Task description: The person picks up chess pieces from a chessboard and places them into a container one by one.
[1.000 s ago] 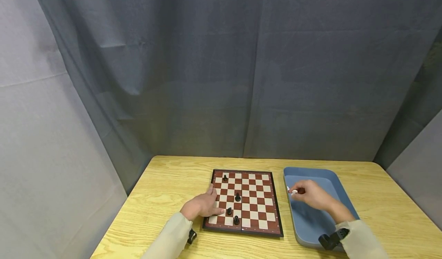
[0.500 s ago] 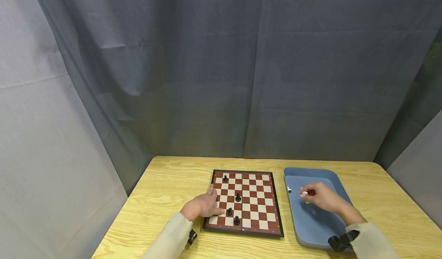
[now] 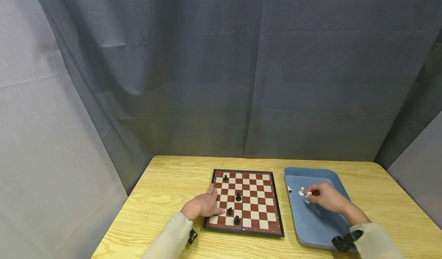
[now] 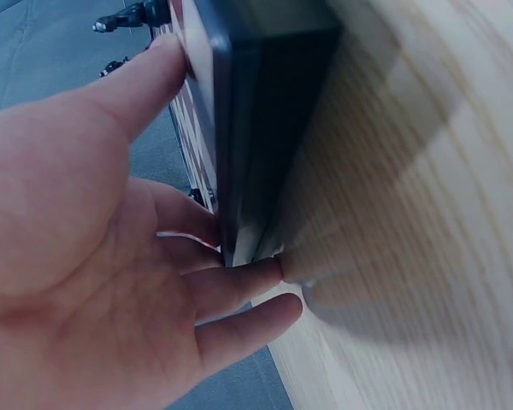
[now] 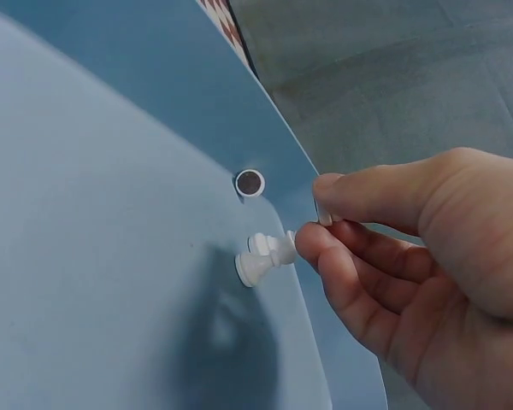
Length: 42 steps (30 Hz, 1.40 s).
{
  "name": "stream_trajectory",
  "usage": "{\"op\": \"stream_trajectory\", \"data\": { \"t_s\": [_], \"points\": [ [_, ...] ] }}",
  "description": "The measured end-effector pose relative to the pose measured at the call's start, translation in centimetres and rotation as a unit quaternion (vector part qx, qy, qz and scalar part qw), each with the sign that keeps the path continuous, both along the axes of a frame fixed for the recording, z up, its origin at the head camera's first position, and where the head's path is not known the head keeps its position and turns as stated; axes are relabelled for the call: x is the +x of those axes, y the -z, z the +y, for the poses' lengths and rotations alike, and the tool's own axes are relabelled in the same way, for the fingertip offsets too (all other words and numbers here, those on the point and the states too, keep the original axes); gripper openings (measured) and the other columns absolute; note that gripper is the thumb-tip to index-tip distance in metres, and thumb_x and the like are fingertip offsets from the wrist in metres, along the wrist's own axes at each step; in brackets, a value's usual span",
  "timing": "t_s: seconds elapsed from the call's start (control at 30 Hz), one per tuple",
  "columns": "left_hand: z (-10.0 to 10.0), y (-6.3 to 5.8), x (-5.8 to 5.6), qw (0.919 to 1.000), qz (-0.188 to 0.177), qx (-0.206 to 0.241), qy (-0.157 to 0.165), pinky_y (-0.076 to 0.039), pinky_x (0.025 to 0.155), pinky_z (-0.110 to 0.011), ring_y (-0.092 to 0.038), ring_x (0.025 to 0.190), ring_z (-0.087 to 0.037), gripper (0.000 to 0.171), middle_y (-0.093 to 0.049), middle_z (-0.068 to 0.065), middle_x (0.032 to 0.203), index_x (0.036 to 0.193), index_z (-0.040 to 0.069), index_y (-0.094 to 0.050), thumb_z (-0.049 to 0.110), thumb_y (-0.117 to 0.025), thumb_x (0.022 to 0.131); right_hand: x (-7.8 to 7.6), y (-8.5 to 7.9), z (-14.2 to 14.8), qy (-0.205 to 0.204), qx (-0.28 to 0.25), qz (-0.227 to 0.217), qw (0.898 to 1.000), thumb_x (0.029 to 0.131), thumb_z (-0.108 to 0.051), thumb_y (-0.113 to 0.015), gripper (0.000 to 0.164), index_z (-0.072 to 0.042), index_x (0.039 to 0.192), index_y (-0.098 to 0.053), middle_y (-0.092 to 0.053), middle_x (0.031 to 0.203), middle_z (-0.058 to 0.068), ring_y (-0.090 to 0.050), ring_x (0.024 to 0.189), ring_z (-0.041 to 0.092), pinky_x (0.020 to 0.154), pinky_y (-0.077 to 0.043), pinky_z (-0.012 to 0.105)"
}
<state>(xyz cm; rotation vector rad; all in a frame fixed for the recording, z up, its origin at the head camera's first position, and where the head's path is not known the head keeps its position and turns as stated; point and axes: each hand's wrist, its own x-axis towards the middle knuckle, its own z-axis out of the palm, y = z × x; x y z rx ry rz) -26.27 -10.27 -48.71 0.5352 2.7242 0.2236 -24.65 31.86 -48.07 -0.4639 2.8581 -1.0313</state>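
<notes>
My left hand (image 3: 202, 205) lies at the left edge of the chessboard (image 3: 260, 204). Its thumb touches the playing surface and its other fingers lie along the frame, as the left wrist view shows. Several black chess pieces, such as a pawn (image 3: 238, 197), stand on the board's left half. Over the blue tray (image 3: 319, 232), my right hand (image 3: 326, 197) pinches a white chess piece (image 5: 325, 215) between thumb and forefinger, mostly hidden by the fingertips. Just beyond, a white chess piece (image 3: 302, 191) stands upright. Another white piece (image 3: 289, 190) lies against the tray's left wall, dark base showing.
Board and tray sit side by side on a wooden table (image 3: 172, 182), with a narrow gap between them. A dark grey curtain (image 3: 207, 78) hangs behind the table, and pale fabric (image 3: 45, 136) hangs at the left.
My right hand has moved right within the tray from near its left wall, and a white piece now stands upright by its fingertips. The left hand has stayed at the board.
</notes>
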Motion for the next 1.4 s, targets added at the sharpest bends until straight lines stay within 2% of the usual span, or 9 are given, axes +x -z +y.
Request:
{"op": "stream_trajectory", "data": {
  "t_s": [0.2, 0.37, 0.5, 0.77, 1.1, 1.4],
  "points": [
    [0.0, -0.1, 0.1, 0.9999, -0.003, 0.009, -0.006, -0.042, 0.054, -0.03, -0.051, 0.052, -0.017, 0.091, -0.004, -0.017, 0.157, 0.149, -0.002, -0.018, 0.055, -0.055, 0.089, -0.1, 0.1, 0.1, 0.003, -0.002, 0.002, 1.0, 0.085, -0.007, -0.07, 0.015, 0.0, 0.098, -0.07, -0.066, 0.089, 0.004, -0.057, 0.074, 0.013, 0.059, -0.047, 0.027],
    [0.0, -0.1, 0.0, 1.0, 0.0, 0.001, -0.002, -0.043, 0.057, -0.03, -0.054, 0.058, -0.016, 0.091, -0.005, -0.017, 0.157, 0.149, -0.003, -0.02, 0.056, -0.055, 0.089, 0.0, -0.1, 0.0, 0.004, -0.01, 0.007, 1.0, 0.084, -0.005, -0.07, 0.015, 0.002, 0.097, -0.069, -0.067, 0.091, 0.008, -0.06, 0.076, 0.016, 0.061, -0.049, 0.027],
    [0.0, -0.1, -0.1, 1.0, 0.002, -0.001, 0.0, -0.044, 0.057, -0.03, -0.054, 0.06, -0.016, 0.091, -0.005, -0.017, 0.157, 0.149, -0.003, -0.02, 0.057, -0.054, 0.089, 0.2, -0.2, -0.2, 0.005, -0.011, 0.012, 1.0, 0.083, -0.006, -0.071, 0.015, 0.001, 0.096, -0.07, -0.067, 0.09, 0.008, -0.061, 0.076, 0.016, 0.061, -0.049, 0.026],
    [0.0, 0.0, 0.1, 1.0, -0.002, 0.009, -0.001, -0.042, 0.054, -0.03, -0.051, 0.053, -0.015, 0.091, -0.004, -0.017, 0.157, 0.15, -0.002, -0.018, 0.057, -0.054, 0.089, 0.6, -0.2, -1.2, 0.0, -0.012, 0.036, 0.999, 0.083, -0.007, -0.071, 0.015, 0.002, 0.095, -0.07, -0.067, 0.091, 0.01, -0.061, 0.075, 0.013, 0.061, -0.049, 0.026],
    [-0.1, 0.1, 0.2, 0.9999, -0.003, 0.011, -0.005, -0.04, 0.05, -0.029, -0.048, 0.048, -0.015, 0.09, -0.004, -0.016, 0.157, 0.149, -0.002, -0.019, 0.055, -0.055, 0.09, 0.9, -0.8, -3.1, -0.003, -0.026, 0.015, 1.0, 0.085, -0.011, -0.07, 0.02, 0.001, 0.101, -0.069, -0.067, 0.091, 0.004, -0.062, 0.077, 0.013, 0.062, -0.049, 0.026],
    [-0.1, 0.0, 0.3, 0.9999, 0.001, 0.009, -0.004, -0.041, 0.052, -0.03, -0.05, 0.051, -0.016, 0.09, -0.005, -0.017, 0.157, 0.149, -0.002, -0.02, 0.056, -0.055, 0.09, 0.9, -1.1, -5.5, -0.04, -0.05, 0.013, 0.998, 0.086, -0.013, -0.07, 0.02, 0.0, 0.101, -0.068, -0.066, 0.09, 0.006, -0.06, 0.077, 0.014, 0.063, -0.05, 0.027]
  ]
}}
